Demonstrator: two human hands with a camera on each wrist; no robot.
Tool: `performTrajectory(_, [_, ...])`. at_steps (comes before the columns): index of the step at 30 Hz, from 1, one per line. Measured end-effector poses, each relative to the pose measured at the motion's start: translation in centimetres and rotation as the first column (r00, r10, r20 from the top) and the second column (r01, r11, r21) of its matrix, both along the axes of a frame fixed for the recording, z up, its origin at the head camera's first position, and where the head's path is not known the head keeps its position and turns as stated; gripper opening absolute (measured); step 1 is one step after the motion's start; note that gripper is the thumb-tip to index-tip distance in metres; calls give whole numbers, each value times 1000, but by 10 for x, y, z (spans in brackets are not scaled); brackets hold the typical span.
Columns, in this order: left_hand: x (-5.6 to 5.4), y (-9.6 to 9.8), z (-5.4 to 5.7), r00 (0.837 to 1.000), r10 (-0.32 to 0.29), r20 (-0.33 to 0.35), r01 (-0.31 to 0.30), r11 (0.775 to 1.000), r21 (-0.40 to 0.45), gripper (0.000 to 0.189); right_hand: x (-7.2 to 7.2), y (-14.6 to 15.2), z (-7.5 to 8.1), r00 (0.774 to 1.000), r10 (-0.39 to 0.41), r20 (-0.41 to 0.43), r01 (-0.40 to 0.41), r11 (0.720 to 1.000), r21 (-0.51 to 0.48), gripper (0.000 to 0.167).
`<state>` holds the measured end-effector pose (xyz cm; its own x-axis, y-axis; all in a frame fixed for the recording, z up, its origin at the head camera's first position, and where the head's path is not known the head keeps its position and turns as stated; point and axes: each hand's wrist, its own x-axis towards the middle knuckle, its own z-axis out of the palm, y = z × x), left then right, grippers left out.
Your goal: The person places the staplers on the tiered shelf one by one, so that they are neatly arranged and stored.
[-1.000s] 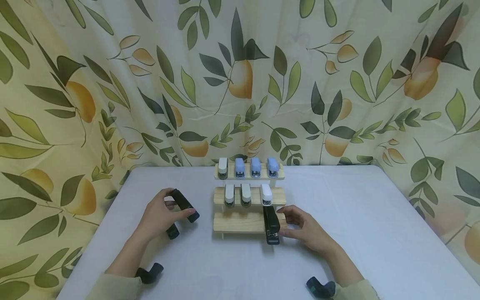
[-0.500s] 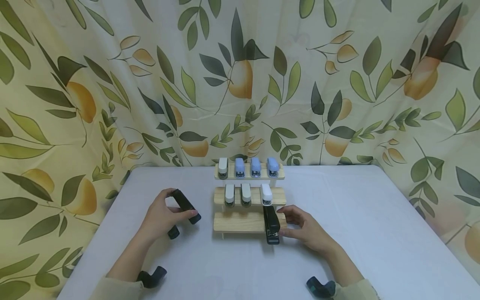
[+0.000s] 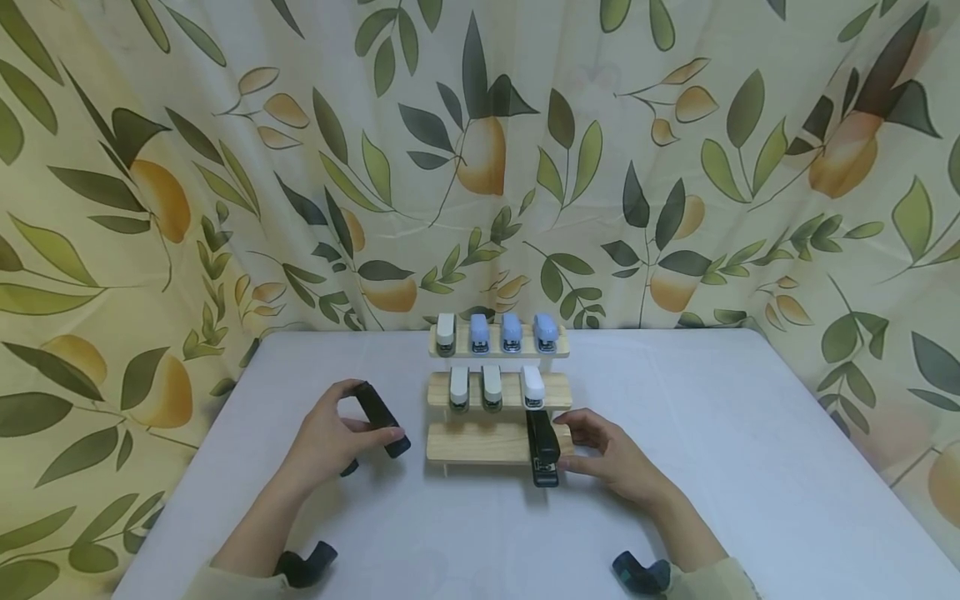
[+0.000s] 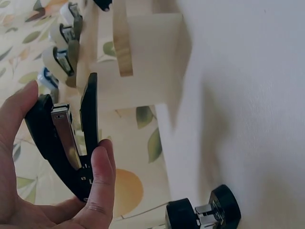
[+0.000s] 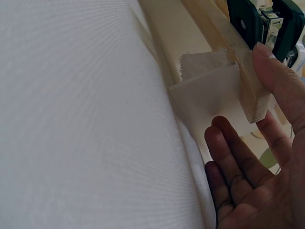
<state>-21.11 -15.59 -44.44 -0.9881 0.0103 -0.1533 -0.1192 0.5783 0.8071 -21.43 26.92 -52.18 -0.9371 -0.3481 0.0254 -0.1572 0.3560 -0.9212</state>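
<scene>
My left hand [image 3: 326,442] grips a black stapler [image 3: 382,421] between thumb and fingers, left of a tiered wooden display rack [image 3: 480,444]. In the left wrist view this stapler [image 4: 66,138] is spread at its hinge, its metal magazine showing. A second black stapler [image 4: 202,214] lies on the table, mostly hidden by that hand in the head view. My right hand [image 3: 611,458] holds the right end of the lowest shelf, thumb and index finger on either side of it. The thumb [image 5: 276,71] reaches right beside another black stapler [image 3: 543,450], which sits there and overhangs the front edge.
Three whitish staplers [image 3: 492,388] stand on the middle shelf. The top shelf bears one whitish stapler [image 3: 446,333] and three blue staplers [image 3: 512,333]. White cloth [image 3: 712,400] covers the table, and a leaf-patterned curtain [image 3: 585,225] hangs behind it.
My left hand has moved slightly right towards the rack with its stapler, covering more of the one on the table. The right hand has stayed in place.
</scene>
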Motion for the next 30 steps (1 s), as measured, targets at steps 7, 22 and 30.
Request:
performTrajectory(7, [6,8,4,1000,-16,6,16,1000,-3,113,0,-1,1,1000,3,1,-3,1000,-3,56])
performTrajectory(22, [21,23,7,996,-84,-10,84,992,92,111,0,-1,2,1000,8,15,-8,1000,-21,57])
performTrajectory(30, [26,31,9,993,-118,-1,117,986,117,110,0,0,2,1000,9,21,-9,1000,-22,57])
